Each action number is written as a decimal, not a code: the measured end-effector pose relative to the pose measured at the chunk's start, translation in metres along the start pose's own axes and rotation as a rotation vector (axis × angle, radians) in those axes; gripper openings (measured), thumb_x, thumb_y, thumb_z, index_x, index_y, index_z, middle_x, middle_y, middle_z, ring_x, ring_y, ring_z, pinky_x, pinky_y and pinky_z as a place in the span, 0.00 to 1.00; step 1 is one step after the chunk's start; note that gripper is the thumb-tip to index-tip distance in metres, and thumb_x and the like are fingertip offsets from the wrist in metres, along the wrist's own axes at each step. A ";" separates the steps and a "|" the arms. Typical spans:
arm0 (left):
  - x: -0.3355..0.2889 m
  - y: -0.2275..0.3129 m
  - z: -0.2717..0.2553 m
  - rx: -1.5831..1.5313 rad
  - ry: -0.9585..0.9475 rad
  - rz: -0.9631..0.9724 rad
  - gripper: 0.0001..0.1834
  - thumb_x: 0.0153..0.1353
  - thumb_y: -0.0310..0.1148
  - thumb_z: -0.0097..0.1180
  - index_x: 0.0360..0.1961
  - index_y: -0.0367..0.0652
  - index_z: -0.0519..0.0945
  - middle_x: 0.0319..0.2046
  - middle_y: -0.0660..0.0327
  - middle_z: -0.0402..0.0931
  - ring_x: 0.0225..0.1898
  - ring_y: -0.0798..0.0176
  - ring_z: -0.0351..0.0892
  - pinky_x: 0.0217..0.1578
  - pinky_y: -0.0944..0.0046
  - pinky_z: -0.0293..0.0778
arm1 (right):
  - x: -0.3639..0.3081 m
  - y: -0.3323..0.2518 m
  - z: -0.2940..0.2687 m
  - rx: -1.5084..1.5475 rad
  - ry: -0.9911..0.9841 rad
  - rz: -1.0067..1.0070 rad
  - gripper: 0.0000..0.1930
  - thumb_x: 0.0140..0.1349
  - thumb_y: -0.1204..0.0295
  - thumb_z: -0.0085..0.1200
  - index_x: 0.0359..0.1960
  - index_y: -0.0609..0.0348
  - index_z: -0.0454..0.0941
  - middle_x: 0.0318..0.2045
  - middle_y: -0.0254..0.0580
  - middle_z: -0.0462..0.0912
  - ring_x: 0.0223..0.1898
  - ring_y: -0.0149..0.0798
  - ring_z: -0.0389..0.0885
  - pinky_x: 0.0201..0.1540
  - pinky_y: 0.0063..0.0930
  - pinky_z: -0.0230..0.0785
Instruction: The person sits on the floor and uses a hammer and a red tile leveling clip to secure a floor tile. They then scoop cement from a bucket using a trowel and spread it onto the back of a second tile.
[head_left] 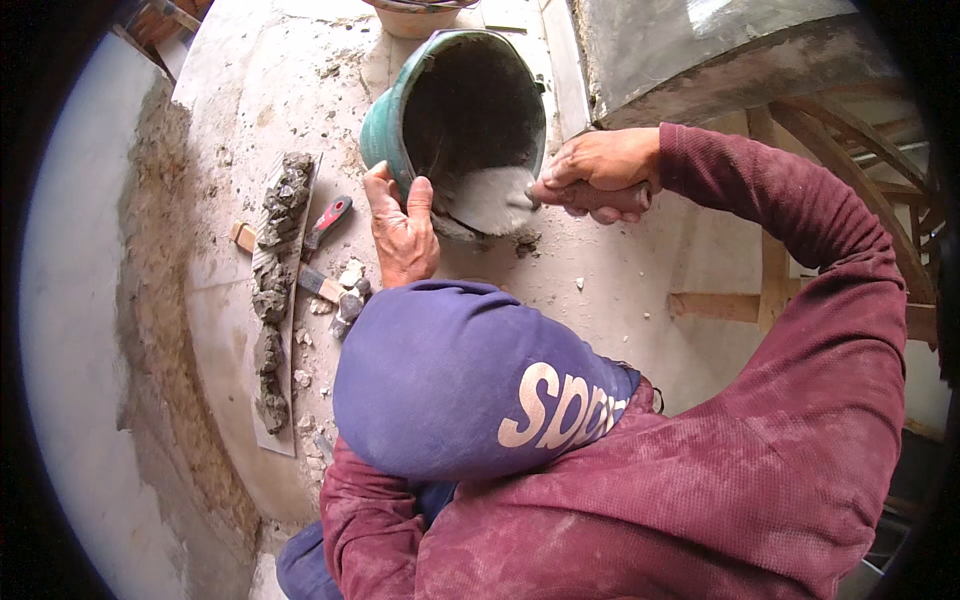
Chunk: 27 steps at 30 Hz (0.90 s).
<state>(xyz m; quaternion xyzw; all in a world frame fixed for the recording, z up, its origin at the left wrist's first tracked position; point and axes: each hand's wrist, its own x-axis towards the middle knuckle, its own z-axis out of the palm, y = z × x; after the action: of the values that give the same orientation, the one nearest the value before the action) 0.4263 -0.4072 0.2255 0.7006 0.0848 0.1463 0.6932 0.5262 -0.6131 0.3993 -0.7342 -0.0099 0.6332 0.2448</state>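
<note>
Neither my left hand nor my right hand shows in the head view. Both hands in view belong to a co-worker in a blue cap point(430, 370) and a dusty maroon long-sleeved top point(680, 510), bent over below me. The co-worker's left hand point(405, 240) grips the rim of a green bucket point(380, 130), tipped with its mouth facing this way. Grey wet mortar point(485, 195) lies at the lower side of its mouth. The co-worker's right hand point(600, 160) is closed round a thick brown handle point(620, 200), seemingly a trowel's; its blade cannot be told from the mortar.
Left of the bucket, a long narrow strip point(290, 400) carries lumpy dark mortar point(270, 310). Beside it lie a red-and-black handled tool point(328, 220) and a hammer point(345, 312) among rubble. Another bucket point(415, 20) stands behind. Wooden framing point(715, 305) and a concrete ledge point(740, 75) are at right.
</note>
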 end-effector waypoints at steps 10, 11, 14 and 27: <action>0.004 0.010 -0.011 -0.101 -0.065 -0.089 0.16 0.71 0.30 0.52 0.56 0.42 0.65 0.40 0.64 0.70 0.40 0.71 0.67 0.44 0.70 0.66 | 0.077 0.004 -0.013 -1.466 0.611 -0.256 0.13 0.61 0.69 0.50 0.26 0.62 0.84 0.26 0.51 0.84 0.29 0.46 0.86 0.32 0.40 0.79; 0.003 0.010 -0.010 -0.098 -0.062 -0.097 0.15 0.71 0.30 0.52 0.55 0.42 0.65 0.40 0.64 0.70 0.40 0.72 0.67 0.43 0.71 0.66 | 0.080 0.003 -0.009 -1.473 0.594 -0.265 0.12 0.61 0.68 0.50 0.26 0.62 0.84 0.26 0.51 0.85 0.28 0.46 0.86 0.32 0.40 0.80; 0.002 0.008 -0.011 -0.118 -0.040 -0.101 0.15 0.71 0.30 0.52 0.55 0.42 0.66 0.38 0.65 0.70 0.39 0.73 0.67 0.42 0.71 0.66 | 0.079 0.003 0.001 -1.435 0.491 -0.264 0.12 0.59 0.69 0.51 0.26 0.63 0.84 0.27 0.51 0.85 0.29 0.47 0.86 0.33 0.39 0.81; 0.002 -0.001 -0.020 -0.265 -0.015 -0.103 0.14 0.71 0.29 0.52 0.55 0.42 0.66 0.42 0.64 0.73 0.43 0.72 0.68 0.48 0.70 0.64 | 0.089 0.023 0.021 -1.307 0.228 -0.521 0.13 0.61 0.71 0.46 0.32 0.73 0.75 0.23 0.60 0.80 0.32 0.56 0.84 0.34 0.44 0.77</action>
<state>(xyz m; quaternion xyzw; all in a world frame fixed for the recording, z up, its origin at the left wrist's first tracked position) 0.4221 -0.3874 0.2248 0.5989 0.0954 0.1155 0.7867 0.5174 -0.5968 0.3068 -0.7663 -0.5369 0.3377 -0.1025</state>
